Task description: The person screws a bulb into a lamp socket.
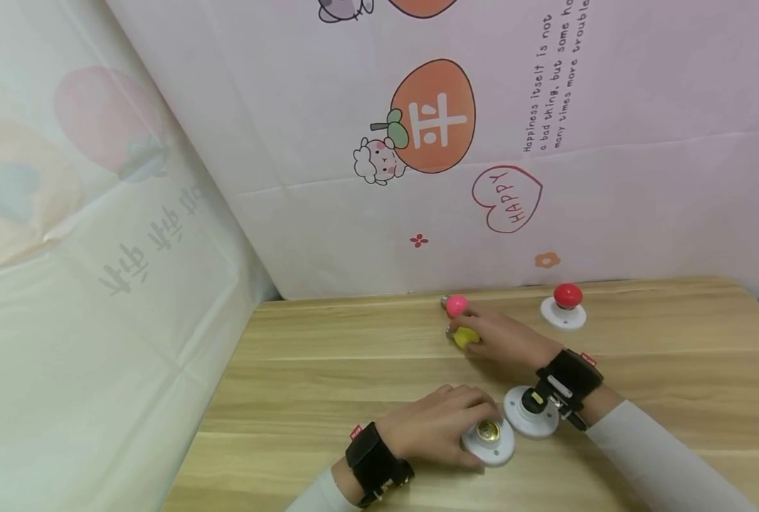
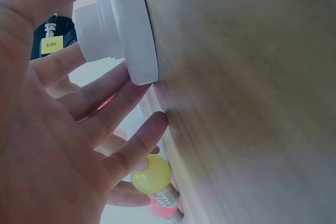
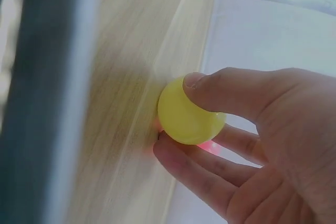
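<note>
My left hand (image 1: 433,424) holds a white round lamp socket (image 1: 498,455) by its edge, thumb on one side and fingers on the other. The socket lies flat on the table, its gold-coloured inside facing up. Farther forward, my right hand (image 1: 507,336) pinches a yellow light bulb (image 3: 184,116) between thumb and fingers. That bulb lies on its side, its metal screw base pointing left in the head view. Just behind it lies a pink light bulb (image 1: 457,306), largely hidden by the yellow one in the right wrist view.
A second white socket (image 1: 533,427) stands under my right wrist, partly covered by the wrist camera. At the back right, a red bulb (image 1: 568,295) sits upright in a white socket (image 1: 563,316). A printed cloth (image 1: 328,242) hangs along the wooden table's (image 1: 328,355) back edge.
</note>
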Demonstrator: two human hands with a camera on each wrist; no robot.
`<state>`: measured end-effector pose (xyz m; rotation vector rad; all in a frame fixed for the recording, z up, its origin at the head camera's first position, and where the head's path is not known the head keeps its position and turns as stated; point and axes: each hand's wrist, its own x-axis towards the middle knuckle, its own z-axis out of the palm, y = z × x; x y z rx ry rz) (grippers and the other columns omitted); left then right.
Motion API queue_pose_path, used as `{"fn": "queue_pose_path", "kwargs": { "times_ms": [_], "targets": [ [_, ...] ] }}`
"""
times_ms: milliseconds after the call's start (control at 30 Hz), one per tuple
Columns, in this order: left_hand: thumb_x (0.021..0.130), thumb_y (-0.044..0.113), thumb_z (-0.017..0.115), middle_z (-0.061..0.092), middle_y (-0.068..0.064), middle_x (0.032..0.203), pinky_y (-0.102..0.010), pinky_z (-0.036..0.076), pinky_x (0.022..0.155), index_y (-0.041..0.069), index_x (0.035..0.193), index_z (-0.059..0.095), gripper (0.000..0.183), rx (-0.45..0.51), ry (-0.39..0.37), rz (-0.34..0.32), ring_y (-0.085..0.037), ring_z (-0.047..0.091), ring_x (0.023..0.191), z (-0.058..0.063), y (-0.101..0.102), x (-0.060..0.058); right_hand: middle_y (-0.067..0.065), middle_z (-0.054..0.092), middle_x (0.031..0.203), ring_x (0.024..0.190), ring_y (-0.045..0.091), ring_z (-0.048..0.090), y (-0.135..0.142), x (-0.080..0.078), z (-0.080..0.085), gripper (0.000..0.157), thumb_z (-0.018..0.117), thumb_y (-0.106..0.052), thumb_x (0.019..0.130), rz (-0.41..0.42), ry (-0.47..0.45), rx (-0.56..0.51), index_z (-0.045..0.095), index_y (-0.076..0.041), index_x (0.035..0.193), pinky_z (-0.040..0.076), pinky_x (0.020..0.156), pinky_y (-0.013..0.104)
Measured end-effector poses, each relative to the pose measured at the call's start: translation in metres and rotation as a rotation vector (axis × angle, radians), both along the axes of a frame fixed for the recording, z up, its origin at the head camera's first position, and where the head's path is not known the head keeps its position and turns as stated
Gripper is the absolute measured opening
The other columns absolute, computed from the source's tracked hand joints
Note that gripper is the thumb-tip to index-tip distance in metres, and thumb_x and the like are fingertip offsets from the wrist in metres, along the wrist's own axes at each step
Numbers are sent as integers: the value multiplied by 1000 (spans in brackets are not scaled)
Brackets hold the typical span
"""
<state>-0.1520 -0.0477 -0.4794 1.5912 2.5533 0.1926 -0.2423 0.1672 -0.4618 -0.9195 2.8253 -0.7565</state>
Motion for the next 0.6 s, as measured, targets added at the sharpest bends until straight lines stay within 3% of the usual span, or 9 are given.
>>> {"fn": "queue_pose_path", "kwargs": {
  "times_ms": [267,600],
  "targets": [
    [88,56,81,52,14,155,-18,35,116,29,147,55,70,-13,-1,-1,-2,44,145,-1,0,0,17,44,166,149,43,49,4,0,2,38,71,0,93,-12,-16,-24,72,-18,126,48,115,60],
    [90,56,78,53,13,144,-16,35,114,30,148,54,68,18,-4,-6,0,46,135,-1,-1,-2,16,57,152,131,34,60,10,3,7,38,75,-3,92,-54,-47,-24,68,-19,127,56,105,55]
  ]
}}
